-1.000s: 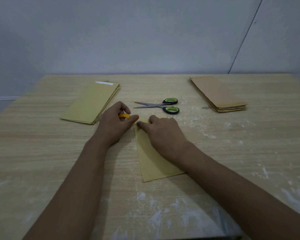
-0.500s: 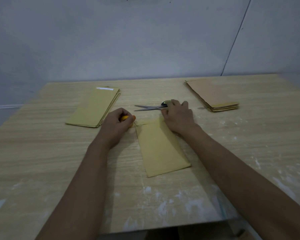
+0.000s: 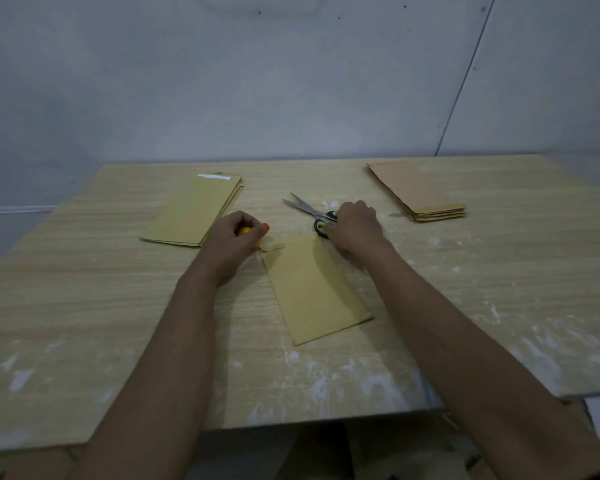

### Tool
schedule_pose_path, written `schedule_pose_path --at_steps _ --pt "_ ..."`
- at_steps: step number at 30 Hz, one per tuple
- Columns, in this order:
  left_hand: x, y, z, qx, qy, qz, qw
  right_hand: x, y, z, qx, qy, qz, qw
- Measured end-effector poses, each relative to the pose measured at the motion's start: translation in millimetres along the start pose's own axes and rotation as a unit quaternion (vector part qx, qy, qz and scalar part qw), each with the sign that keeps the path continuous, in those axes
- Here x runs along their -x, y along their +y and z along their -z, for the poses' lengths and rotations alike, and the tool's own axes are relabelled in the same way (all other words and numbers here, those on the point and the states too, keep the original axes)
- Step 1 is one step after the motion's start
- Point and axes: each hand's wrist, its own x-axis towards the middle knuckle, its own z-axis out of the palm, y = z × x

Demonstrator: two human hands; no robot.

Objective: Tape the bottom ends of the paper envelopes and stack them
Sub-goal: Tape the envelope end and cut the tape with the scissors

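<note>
Your left hand point(image 3: 234, 242) grips the tape roll point(image 3: 245, 231); your right hand point(image 3: 355, 226) closes on the scissors point(image 3: 312, 213). The envelope point(image 3: 312, 289) lies unpinned mid-frame, so a tug on the tape could drag it askew.

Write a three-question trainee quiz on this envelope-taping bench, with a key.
1. True or false: the scissors lie closed.
2. Which hand is on the scissors' handles: A left, B right?
3. Fill in: the left hand grips a yellow ____ at the top corner of the middle envelope.

Key: 1 false, the blades are apart. 2 B. 3 tape roll, mostly hidden by the fingers, so that reading is likely, not certain.
</note>
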Motion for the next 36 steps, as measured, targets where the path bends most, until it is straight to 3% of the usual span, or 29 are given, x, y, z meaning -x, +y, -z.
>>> schedule_pose_path --at_steps 6,10,15,36 --pt "5.1 -0.8 7.5 0.005 0.006 -0.013 1.000 28.3 -13.5 0.6 0.017 0.093 0.031 0.995" --pt "6.9 0.1 5.1 0.010 0.014 -0.021 1.000 69.2 -17.2 14.0 -0.005 0.101 0.078 0.992" --pt "7.0 -1.0 2.3 -0.047 0.030 -0.045 0.997 111.7 -11.7 5.1 0.012 0.067 0.064 0.996" --pt "22.3 3.8 3.9 -0.108 0.016 -0.059 0.992 147.4 -14.4 12.7 0.006 0.079 0.095 0.992"
